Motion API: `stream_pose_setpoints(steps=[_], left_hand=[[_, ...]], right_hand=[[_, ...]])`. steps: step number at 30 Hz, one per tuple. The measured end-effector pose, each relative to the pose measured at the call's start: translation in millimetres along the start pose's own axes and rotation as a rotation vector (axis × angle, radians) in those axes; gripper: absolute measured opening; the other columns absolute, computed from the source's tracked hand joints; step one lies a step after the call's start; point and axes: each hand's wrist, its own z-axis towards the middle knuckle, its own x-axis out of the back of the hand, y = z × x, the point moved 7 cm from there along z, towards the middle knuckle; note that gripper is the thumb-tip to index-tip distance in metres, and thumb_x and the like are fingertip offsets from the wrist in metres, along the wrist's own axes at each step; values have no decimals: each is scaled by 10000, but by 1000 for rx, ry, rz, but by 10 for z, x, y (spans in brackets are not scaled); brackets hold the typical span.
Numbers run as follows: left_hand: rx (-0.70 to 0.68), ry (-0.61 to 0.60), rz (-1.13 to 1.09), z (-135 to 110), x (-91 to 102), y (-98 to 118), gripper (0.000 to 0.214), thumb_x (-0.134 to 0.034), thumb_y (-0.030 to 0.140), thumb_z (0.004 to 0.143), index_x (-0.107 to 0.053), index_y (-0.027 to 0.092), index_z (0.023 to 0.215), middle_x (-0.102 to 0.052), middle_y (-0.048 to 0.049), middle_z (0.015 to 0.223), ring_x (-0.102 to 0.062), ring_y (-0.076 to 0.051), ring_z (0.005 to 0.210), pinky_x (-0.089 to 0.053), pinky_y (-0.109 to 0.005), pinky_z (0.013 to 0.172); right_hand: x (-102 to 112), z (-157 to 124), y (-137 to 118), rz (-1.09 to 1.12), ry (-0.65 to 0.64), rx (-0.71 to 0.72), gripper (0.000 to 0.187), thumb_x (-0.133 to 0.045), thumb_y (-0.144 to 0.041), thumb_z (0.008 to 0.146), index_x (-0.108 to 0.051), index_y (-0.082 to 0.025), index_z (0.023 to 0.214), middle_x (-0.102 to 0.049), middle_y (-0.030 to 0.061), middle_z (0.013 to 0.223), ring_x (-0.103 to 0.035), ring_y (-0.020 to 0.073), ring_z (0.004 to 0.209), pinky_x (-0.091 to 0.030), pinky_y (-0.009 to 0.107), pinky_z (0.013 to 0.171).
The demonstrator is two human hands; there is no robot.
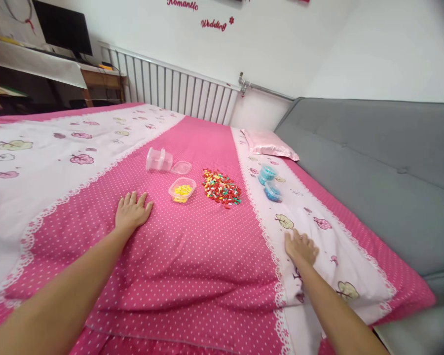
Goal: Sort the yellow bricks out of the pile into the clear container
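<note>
Left hand (132, 212) rests palm down on bedspread (203, 241) left of centre, fingers apart, right hand (302, 248) same at lower right, with tub (191, 193) of yellow bits (183, 189) mid-frame, mixed pile (222, 188) just right of it, clear tubs (156, 160) up-left, blue tubs (273, 194) right of centre.

Two bare hands, left hand (132, 211) and right hand (302, 248); one clear, squarish plastic tub (173, 196) of small yellow pieces (182, 190); two blue-filled clear plastic tubs (273, 193); one flat, clear plastic lid (182, 168); one multicoloured heap of small pieces (221, 188); one shiny pink pillow (269, 142). Sideways clear plastic containers (158, 160) cannot be counted.
</note>
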Motion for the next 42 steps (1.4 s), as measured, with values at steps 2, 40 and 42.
stream_pose_setpoints(steps=[2, 40, 42], left_hand=[[1, -2, 6, -40, 17, -6, 702, -198, 531, 888, -304, 129, 1454, -265, -191, 1516, -203, -348, 1404, -167, -494, 1107], [11, 25, 63, -364, 110, 0, 709, -166, 534, 882, -315, 136, 1449, -295, -187, 1501, -230, -339, 1394, -162, -463, 1106], [12, 27, 69, -367, 116, 1, 704, -173, 528, 883, -313, 135, 1449, -296, -187, 1501, -231, -336, 1394, -162, -462, 1106]], right_hand=[[39, -67, 220, -11, 31, -33, 637, -226, -565, 901, -373, -240, 1430, -358, 135, 1475, -314, 330, 1327, -186, 522, 1055], [256, -378, 424, 90, 470, 143, 493, -312, -401, 927, -600, -149, 1238, -595, 147, 1200, -496, 279, 1109, -320, 406, 977], [245, -368, 429, 84, 467, 139, 480, -335, -395, 920, -607, -146, 1228, -602, 146, 1187, -505, 278, 1098, -331, 406, 964]])
